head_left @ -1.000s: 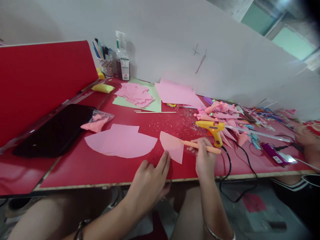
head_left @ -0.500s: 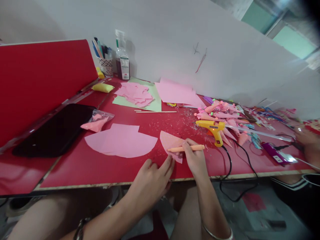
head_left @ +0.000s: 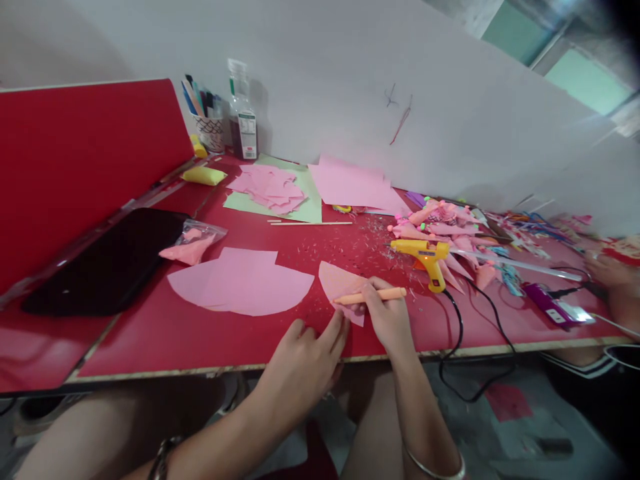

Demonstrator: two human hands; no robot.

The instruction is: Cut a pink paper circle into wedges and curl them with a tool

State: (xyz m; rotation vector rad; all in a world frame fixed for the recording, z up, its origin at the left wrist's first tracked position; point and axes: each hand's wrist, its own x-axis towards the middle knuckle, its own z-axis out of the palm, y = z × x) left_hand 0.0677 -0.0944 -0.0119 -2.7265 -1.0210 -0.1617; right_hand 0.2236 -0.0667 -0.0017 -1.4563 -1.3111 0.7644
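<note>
A small pink paper wedge (head_left: 333, 279) lies on the red table near its front edge. My right hand (head_left: 387, 317) is closed around an orange pen (head_left: 393, 293), whose tip touches the wedge's lower left part. With fingers stretched out, my left hand (head_left: 307, 350) reaches the wedge's lower edge and holds nothing; its thumb is mostly hidden. Left of the wedge, larger rounded pink sheets (head_left: 243, 283) lie flat and overlap.
A yellow glue gun (head_left: 425, 257) with a black cord rests by a heap of pink cones (head_left: 440, 223). A black phone-shaped object (head_left: 110, 267) lies left. Behind stand a bottle (head_left: 244, 127) and pen cup (head_left: 209, 133). Another person's hand (head_left: 613, 270) is far right.
The view has shifted very slightly. Both hands, the pen and the paper wedge hold nearly the same positions.
</note>
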